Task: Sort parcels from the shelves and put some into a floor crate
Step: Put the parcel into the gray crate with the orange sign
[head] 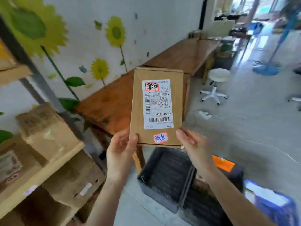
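Parcel (157,106) gripped at bottom corners between left hand (119,151) and right hand (194,146), seemingly above crate (164,175).

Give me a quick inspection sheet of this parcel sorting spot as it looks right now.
Surface: grey concrete floor; long wooden bench along the sunflower wall.
Job's things: flat cardboard parcel held up, label facing the camera; dark floor crate below it; boxes on the wooden shelves.
Clutter: orange and blue items right of the crate, blurred.
Grippers: left hand and right hand grip the parcel's lower corners.
Cables: thin white cable across the floor.
Surroundings: white stool, blue fan base.
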{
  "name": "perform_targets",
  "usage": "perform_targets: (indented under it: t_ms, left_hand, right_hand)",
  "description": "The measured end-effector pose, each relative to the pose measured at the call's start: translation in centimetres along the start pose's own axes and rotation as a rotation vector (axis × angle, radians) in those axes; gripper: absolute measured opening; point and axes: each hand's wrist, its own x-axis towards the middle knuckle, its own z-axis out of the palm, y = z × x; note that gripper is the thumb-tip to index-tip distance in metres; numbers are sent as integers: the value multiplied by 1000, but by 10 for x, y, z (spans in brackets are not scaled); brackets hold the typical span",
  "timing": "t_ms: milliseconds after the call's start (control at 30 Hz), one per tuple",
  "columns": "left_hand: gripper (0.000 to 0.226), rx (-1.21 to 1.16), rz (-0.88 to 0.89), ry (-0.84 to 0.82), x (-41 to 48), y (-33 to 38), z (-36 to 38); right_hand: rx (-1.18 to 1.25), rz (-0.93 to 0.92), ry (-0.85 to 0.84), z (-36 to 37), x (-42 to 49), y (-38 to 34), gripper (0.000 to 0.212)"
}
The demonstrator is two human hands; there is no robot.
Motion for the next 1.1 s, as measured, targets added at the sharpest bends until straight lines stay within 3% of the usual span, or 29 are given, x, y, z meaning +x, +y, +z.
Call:
perform_targets:
  t_ms: [200, 433, 567, 667, 833, 933, 1033, 1100]
  left_hand:
    - [15, -20, -355, -143, -19, -106, 173]
    - [27, 97, -701, -263, -44, -233, 282]
    - [33, 193, -852, -274, -59, -328, 313]
    - [30, 234, -1005, -218, -69, -418, 322]
    - [19, 288, -1232, -198, -75, -590, 321]
    - [27, 350, -1356, -241, -70, -685, 318]
    - [36, 388, -1349, -228, -61, -767, 324]
    - [35, 400, -1309, -230, -56, -807, 337]
  right_hand:
    - [-12, 343, 132, -156, 20, 117, 16]
    - [152, 735, 242, -255, 11, 229, 8]
    - [400, 1056, 394, -272, -4, 330, 22]
    - [503, 1188, 543, -271, -16, 421, 26]
    - [543, 1299, 805, -247, -29, 588, 28]
    - [468, 1338, 965, -228, -31, 685, 28]
    - [406, 1347, 1027, -213, -24, 769, 18]
    - [354, 1338, 1054, -208, -15, 813, 24]
